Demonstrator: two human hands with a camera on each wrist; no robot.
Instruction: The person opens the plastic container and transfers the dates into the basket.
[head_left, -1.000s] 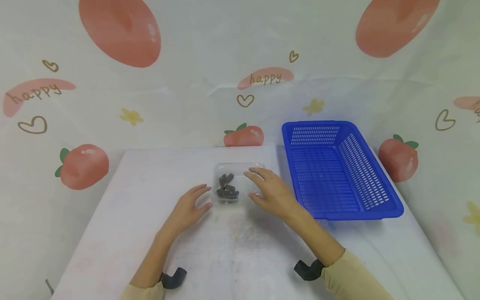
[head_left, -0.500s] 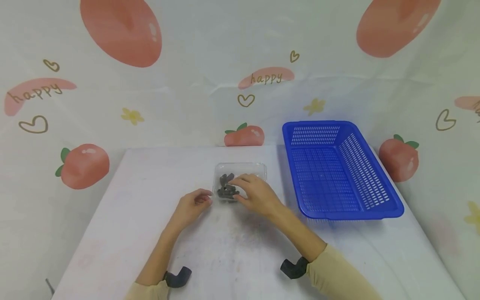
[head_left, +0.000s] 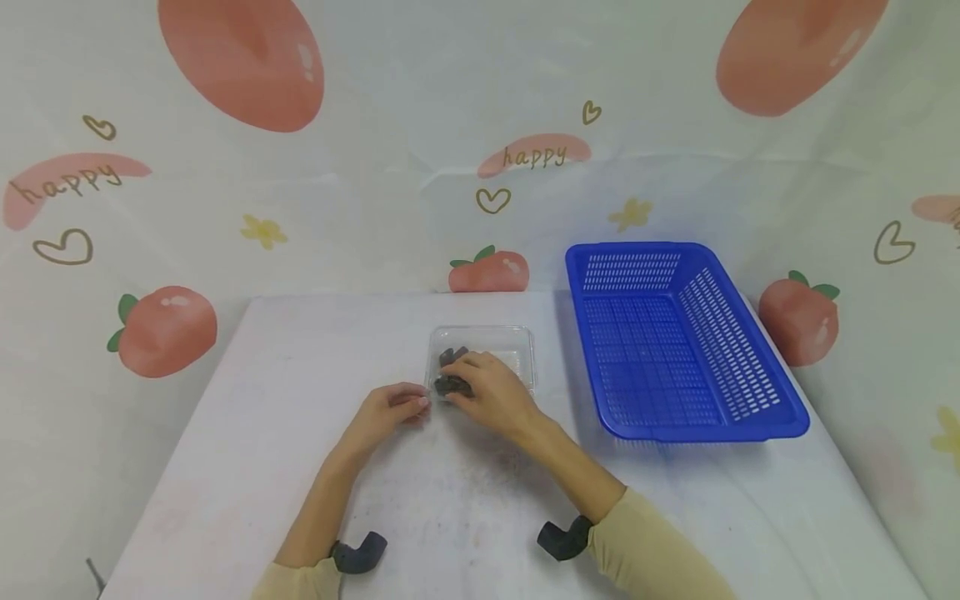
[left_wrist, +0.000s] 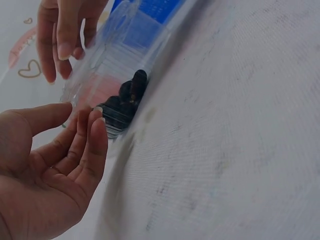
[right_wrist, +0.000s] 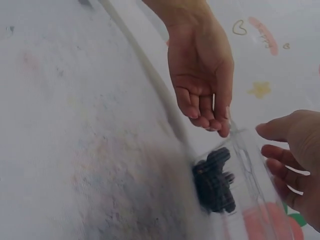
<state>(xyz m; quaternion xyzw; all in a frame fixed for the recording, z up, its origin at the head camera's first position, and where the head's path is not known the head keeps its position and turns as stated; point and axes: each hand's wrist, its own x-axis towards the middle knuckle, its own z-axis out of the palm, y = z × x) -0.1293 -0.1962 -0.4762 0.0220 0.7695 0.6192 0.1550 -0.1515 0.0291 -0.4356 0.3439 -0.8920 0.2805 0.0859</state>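
I've got my right grip (head_left: 491,392) over the clear box (head_left: 517,361), fingers bent and parted, holding nothing. Dark pieces (head_left: 453,387) lie heaped in the box's left part, box on the white surface (head_left: 315,350). My left grip (head_left: 386,412) is at the near left corner, fingers loosely curled; can't tell if I'm pinching the rim. Blue basket (head_left: 652,358) right of the box, apart.

In the head view, the table (head_left: 337,333) spans the lower frame, with the backdrop (head_left: 375,183) behind it across the top. Near mid-frame, the box (head_left: 495,340) sits on the table, the pieces (head_left: 448,386) in its left part. The basket (head_left: 645,350) stands to its right. The left hand (head_left: 382,412) is at the box's near left corner, the right hand (head_left: 491,392) over the box.
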